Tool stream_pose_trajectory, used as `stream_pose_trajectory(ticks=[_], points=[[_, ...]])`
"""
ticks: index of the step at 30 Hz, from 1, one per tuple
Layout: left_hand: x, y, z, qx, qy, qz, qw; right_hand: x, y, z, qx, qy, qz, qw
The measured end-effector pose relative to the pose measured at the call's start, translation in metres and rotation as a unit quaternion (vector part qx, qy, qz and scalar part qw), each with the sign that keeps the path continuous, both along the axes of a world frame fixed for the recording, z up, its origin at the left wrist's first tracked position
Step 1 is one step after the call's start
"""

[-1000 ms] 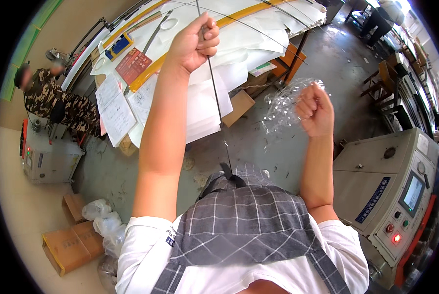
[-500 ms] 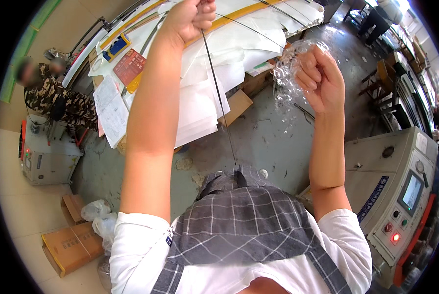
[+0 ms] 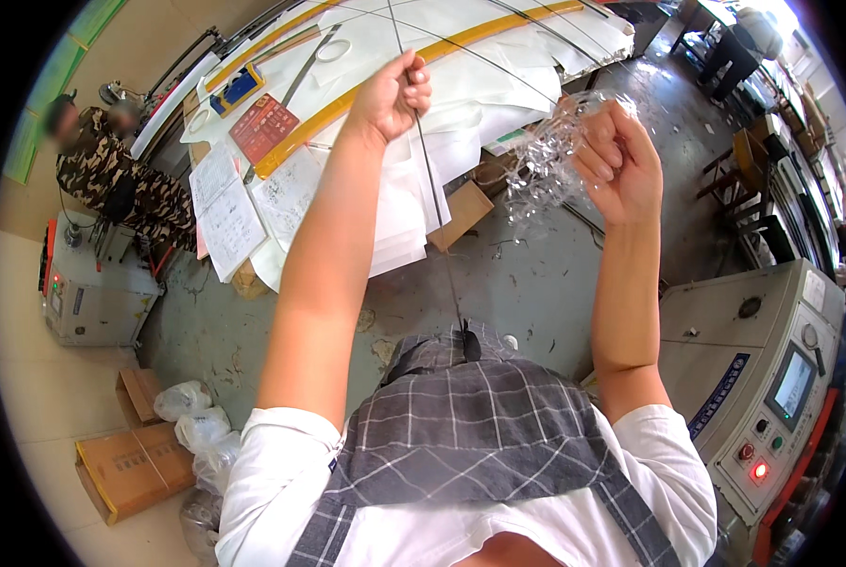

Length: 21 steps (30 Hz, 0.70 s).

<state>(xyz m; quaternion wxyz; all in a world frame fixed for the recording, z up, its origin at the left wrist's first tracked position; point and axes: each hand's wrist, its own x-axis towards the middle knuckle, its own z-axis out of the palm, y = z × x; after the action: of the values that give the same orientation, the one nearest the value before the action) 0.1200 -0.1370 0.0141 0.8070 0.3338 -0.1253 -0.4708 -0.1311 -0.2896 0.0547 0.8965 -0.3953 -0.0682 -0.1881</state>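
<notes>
My left hand (image 3: 392, 99) is raised over the table, its fingers closed round a long, thin dark strip (image 3: 430, 180). Above the hand the strip runs out past the top of the view; below, it slants down in front of my checked apron (image 3: 470, 425). Crumpled transparent plastic film (image 3: 541, 165) hangs from my right hand (image 3: 621, 161), whose fingers are curled tight on it. The film spreads to the left of that hand, over the floor. Beneath my left hand, white sheets (image 3: 461, 132) cover the table, with more thin dark strips (image 3: 470, 49) lying across them.
Papers (image 3: 224, 213), a red card (image 3: 262, 128) and a blue-yellow object (image 3: 238, 90) lie on the table's left. A control cabinet (image 3: 716, 312) stands right. Cartons (image 3: 139, 463) and plastic bags (image 3: 201, 425) sit lower left. A person in camouflage (image 3: 125, 175) is left; another (image 3: 734, 52) is far right.
My left hand has come down toward me and slightly right, still closed round the dark strip. The right hand stays nearly in place, while the plastic film has swung a little left.
</notes>
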Motion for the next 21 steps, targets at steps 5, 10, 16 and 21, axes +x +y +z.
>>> stream_pose_trajectory(ticks=[5,10,16,21], points=[[-0.034,0.001,-0.03,0.027,0.011,0.04,0.999,-0.029,-0.025,-0.015,0.07,-0.035,-0.041,0.996],[-0.048,0.0,-0.054,0.049,0.018,0.064,0.997,-0.08,-0.054,-0.016,0.077,-0.116,-0.084,0.987],[-0.057,0.006,-0.06,0.057,0.004,0.098,0.994,-0.159,-0.091,-0.024,0.081,-0.174,-0.224,0.955],[-0.08,0.0,-0.058,0.075,0.029,0.117,0.99,-0.223,-0.124,-0.035,0.127,-0.142,-0.434,0.881]])
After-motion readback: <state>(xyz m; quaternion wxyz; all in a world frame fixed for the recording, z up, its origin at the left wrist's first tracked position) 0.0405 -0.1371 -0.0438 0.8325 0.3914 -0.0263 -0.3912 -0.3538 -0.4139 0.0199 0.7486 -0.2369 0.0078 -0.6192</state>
